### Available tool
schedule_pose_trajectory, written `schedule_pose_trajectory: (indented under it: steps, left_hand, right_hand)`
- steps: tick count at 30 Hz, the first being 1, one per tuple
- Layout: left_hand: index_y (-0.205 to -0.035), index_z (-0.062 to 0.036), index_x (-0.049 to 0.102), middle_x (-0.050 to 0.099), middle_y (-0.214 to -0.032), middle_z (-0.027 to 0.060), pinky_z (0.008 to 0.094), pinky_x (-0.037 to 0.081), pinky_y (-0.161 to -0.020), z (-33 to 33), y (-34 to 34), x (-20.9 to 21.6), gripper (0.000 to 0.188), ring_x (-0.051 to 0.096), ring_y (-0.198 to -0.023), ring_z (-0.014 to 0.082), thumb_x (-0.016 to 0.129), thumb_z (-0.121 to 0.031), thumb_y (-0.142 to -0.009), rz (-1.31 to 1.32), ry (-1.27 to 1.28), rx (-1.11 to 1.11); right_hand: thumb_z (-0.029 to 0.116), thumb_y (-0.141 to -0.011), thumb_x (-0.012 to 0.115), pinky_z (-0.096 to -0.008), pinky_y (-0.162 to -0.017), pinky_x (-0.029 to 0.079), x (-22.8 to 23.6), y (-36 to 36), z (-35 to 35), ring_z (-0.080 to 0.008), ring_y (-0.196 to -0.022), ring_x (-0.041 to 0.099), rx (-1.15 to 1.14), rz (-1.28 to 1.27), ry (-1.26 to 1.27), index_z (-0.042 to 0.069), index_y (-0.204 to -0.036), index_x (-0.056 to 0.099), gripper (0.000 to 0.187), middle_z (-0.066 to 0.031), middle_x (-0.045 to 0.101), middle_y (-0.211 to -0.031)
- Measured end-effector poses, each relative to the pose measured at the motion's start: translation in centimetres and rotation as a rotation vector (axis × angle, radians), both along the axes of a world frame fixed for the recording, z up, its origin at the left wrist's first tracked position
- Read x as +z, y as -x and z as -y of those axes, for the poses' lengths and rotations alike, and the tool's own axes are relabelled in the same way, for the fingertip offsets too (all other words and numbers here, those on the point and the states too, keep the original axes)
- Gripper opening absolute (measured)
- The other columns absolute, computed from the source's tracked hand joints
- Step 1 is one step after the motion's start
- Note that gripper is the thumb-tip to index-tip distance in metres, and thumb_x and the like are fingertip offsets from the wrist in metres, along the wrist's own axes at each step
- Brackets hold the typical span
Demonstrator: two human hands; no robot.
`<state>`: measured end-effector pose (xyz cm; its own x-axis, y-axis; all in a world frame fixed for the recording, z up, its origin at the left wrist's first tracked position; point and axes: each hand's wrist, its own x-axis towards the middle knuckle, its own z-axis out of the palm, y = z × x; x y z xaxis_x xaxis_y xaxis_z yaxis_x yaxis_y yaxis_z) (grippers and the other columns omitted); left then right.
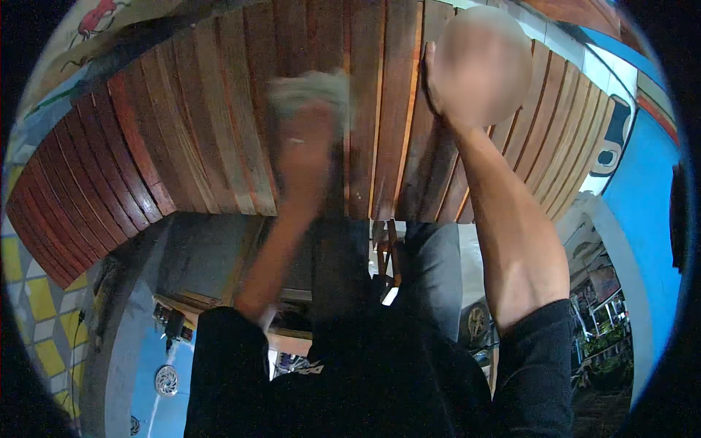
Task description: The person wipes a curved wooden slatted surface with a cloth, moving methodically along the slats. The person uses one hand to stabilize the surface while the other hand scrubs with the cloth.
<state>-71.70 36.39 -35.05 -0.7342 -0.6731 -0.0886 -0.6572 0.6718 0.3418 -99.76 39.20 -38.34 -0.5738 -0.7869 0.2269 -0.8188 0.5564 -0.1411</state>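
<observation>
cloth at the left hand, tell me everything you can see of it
The cloth is pale grey-green and looks like soft fabric, bunched rather than neatly folded. The left hand holds it, with the cloth showing beyond the fingers and along the hand's right side. It lies over the dark brown slats of the wooden surface, apparently against them, left of the right hand. Blur hides its weave, edges and any stains.
</observation>
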Motion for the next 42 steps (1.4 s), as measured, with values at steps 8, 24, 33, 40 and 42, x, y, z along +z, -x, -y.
schedule_pose_trajectory:
  steps: [8, 24, 33, 40, 42]
  left_hand:
    - [-0.136, 0.0037, 0.051, 0.051, -0.139, 0.0237, 0.0504, 0.034, -0.112, 5.0, 5.4, -2.3, 0.054, 0.047, -0.132, 0.0389, 0.052, 0.002, -0.082, -0.297, -0.013, 0.088]
    - [-0.128, -0.0022, 0.056, 0.054, -0.137, 0.0211, 0.0465, 0.04, -0.107, 15.4, 3.7, -2.7, 0.05, 0.05, -0.127, 0.0399, 0.057, -0.003, -0.078, -0.155, 0.424, 0.202]
    - [-0.12, -0.0053, 0.061, 0.06, -0.127, 0.0174, 0.0472, 0.046, -0.1, 7.3, 15.6, -1.6, 0.044, 0.058, -0.116, 0.0346, 0.064, -0.004, -0.076, -0.496, -0.009, -0.137]
    - [-0.131, -0.0015, 0.055, 0.053, -0.141, 0.0154, 0.0503, 0.039, -0.107, 13.0, 5.1, -1.4, 0.054, 0.05, -0.129, 0.0353, 0.057, 0.005, -0.077, -0.213, 0.178, 0.021]
    - [-0.13, -0.0017, 0.056, 0.053, -0.14, 0.0159, 0.0512, 0.036, -0.109, 14.1, 3.7, -1.3, 0.054, 0.05, -0.129, 0.036, 0.056, 0.006, -0.076, -0.133, 0.216, 0.083]
  right_hand:
    - [0.057, -0.091, 0.049, -0.0611, -0.113, 0.019, 0.3, -0.5, 0.8, -0.04, -0.144, 0.025, -0.013, 0.011, -0.014, 0.017, -0.149, 0.04, 0.071, -0.0229, 0.03, -0.154]
    - [0.045, -0.092, 0.052, -0.0602, -0.113, 0.02, 0.3, -0.4, 0.8, -0.0397, -0.143, 0.027, -0.027, 0.028, -0.021, 0.017, -0.148, 0.041, 0.064, -0.0225, 0.032, -0.154]
    - [0.045, -0.093, 0.05, -0.0601, -0.114, 0.019, -0.1, -0.5, 1.1, -0.0393, -0.144, 0.025, -0.021, 0.047, -0.034, 0.019, -0.148, 0.041, 0.062, -0.0215, 0.028, -0.156]
    - [0.044, -0.094, 0.047, -0.0594, -0.115, 0.015, 0.1, -0.1, 0.7, -0.0377, -0.146, 0.021, -0.038, 0.055, -0.062, 0.019, -0.149, 0.039, 0.062, -0.0211, 0.026, -0.157]
    - [0.044, -0.094, 0.047, -0.0596, -0.115, 0.015, 0.3, 0.0, 0.5, -0.0379, -0.146, 0.022, -0.049, 0.055, -0.08, 0.019, -0.149, 0.039, 0.062, -0.0211, 0.026, -0.157]
